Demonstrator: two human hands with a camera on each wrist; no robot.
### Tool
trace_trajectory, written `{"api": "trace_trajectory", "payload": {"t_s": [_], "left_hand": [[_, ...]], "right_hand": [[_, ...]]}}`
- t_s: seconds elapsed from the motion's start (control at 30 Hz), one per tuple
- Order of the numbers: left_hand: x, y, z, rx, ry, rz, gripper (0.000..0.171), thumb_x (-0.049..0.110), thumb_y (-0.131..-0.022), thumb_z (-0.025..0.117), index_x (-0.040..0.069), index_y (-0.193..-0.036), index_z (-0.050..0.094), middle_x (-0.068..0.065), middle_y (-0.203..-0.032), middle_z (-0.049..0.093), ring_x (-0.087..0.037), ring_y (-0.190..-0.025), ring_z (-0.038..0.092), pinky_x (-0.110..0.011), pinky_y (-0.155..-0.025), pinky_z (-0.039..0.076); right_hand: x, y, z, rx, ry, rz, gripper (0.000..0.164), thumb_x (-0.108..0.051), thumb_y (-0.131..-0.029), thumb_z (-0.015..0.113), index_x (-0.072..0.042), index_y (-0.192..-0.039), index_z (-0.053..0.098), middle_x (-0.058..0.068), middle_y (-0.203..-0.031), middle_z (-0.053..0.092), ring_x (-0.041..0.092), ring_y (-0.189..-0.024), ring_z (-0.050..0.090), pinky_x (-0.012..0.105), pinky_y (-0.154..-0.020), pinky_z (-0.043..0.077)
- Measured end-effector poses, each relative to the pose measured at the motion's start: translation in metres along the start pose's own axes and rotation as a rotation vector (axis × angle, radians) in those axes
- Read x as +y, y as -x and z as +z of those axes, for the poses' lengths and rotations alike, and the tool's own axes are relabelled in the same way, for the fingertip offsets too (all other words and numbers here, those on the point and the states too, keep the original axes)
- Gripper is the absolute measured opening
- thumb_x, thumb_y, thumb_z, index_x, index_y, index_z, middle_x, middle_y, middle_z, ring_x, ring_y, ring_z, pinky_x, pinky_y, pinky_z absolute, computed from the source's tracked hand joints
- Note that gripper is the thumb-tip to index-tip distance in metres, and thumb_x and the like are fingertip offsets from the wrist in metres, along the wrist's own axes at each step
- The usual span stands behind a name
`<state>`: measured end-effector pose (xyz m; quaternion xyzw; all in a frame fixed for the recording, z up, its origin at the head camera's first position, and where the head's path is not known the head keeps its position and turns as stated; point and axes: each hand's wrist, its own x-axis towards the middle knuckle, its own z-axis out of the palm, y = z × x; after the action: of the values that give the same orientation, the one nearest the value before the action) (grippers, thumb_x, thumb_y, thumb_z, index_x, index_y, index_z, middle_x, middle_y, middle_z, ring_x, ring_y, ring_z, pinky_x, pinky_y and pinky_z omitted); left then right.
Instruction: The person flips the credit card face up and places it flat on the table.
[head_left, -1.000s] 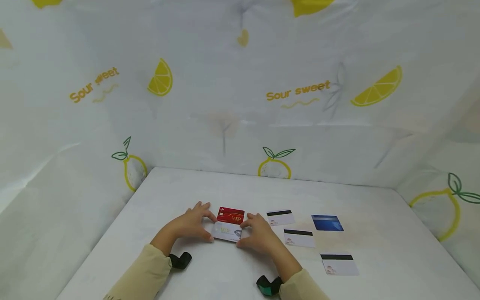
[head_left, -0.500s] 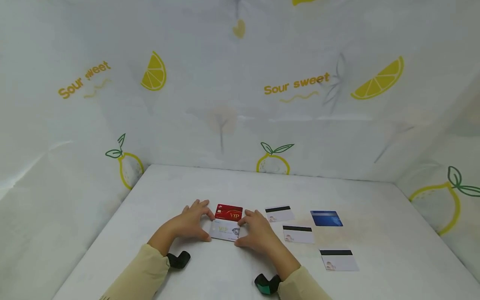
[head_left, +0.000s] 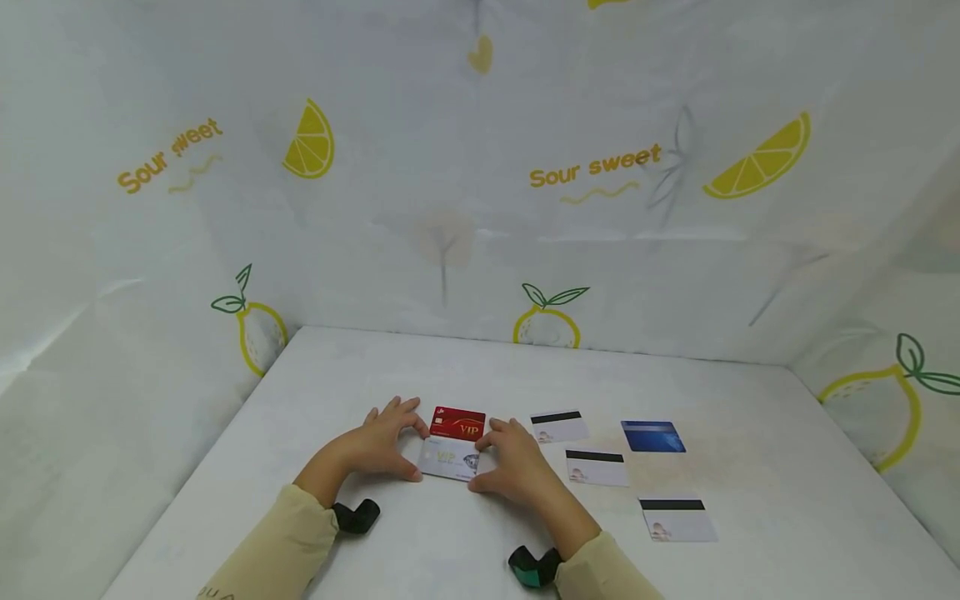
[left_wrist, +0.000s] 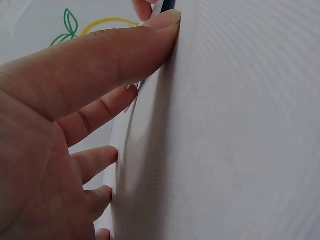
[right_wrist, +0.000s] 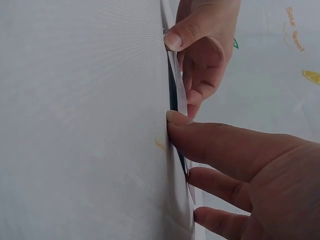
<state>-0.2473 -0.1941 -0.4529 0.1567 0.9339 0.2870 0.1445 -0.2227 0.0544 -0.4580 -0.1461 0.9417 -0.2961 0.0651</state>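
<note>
In the head view, a silver-white VIP card [head_left: 450, 460] sits between both hands, just in front of a red VIP card [head_left: 459, 422]. My left hand [head_left: 382, 442] holds its left end, with the thumb at the near corner and the index finger at the far one. My right hand [head_left: 513, 467] grips the right end the same way. Seen edge-on in the right wrist view, the silver-white card [right_wrist: 182, 97] is close over the white tabletop, with a dark gap under it. The left wrist view shows the left thumb [left_wrist: 100, 65] low against the table; the hand mostly hides the card there.
To the right lie white cards with black stripes: a far one [head_left: 558, 427], a middle one [head_left: 597, 469] and a near one [head_left: 678, 521]. A blue card [head_left: 653, 437] is farther right. A lemon-print sheet [head_left: 450, 167] rises behind the white table [head_left: 360, 354].
The head view has shifted slightly, so the scene sits a little higher in it. Both hands keep their hold on the silver-white card, in nearly the same place.
</note>
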Motion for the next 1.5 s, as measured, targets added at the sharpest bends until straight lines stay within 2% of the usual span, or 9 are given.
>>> {"api": "trace_trajectory", "payload": {"t_s": [0.67, 1.1, 1.5], "left_hand": [[-0.0040, -0.0013, 0.0015, 0.008, 0.009, 0.013, 0.043, 0.025, -0.067, 0.090, 0.031, -0.097, 0.061, -0.010, -0.162, 0.026, -0.040, -0.151, 0.005, -0.063, -0.118, -0.001], [-0.0041, 0.0008, -0.0005, -0.010, 0.025, 0.031, 0.045, 0.024, -0.066, 0.090, 0.028, -0.099, 0.060, -0.012, -0.162, 0.024, -0.040, -0.151, 0.004, -0.064, -0.117, -0.002], [-0.0029, 0.0049, -0.0024, -0.021, 0.066, 0.043, 0.036, 0.025, -0.074, 0.085, 0.030, -0.101, 0.061, -0.012, -0.163, 0.022, -0.041, -0.151, 0.000, -0.064, -0.116, -0.006]], "right_hand": [[-0.0027, 0.0029, -0.0033, -0.006, 0.001, -0.009, 0.044, -0.028, -0.068, 0.089, -0.014, -0.106, 0.072, 0.016, -0.147, 0.048, 0.046, -0.142, 0.031, 0.066, -0.110, 0.028], [-0.0007, 0.0018, -0.0002, -0.004, -0.010, 0.004, 0.045, -0.028, -0.068, 0.089, -0.015, -0.108, 0.072, 0.014, -0.148, 0.048, 0.044, -0.143, 0.030, 0.066, -0.110, 0.028], [-0.0010, 0.0013, 0.0004, -0.004, -0.003, 0.022, 0.046, -0.029, -0.068, 0.089, -0.017, -0.108, 0.072, 0.013, -0.148, 0.048, 0.043, -0.144, 0.029, 0.066, -0.111, 0.027]]}}
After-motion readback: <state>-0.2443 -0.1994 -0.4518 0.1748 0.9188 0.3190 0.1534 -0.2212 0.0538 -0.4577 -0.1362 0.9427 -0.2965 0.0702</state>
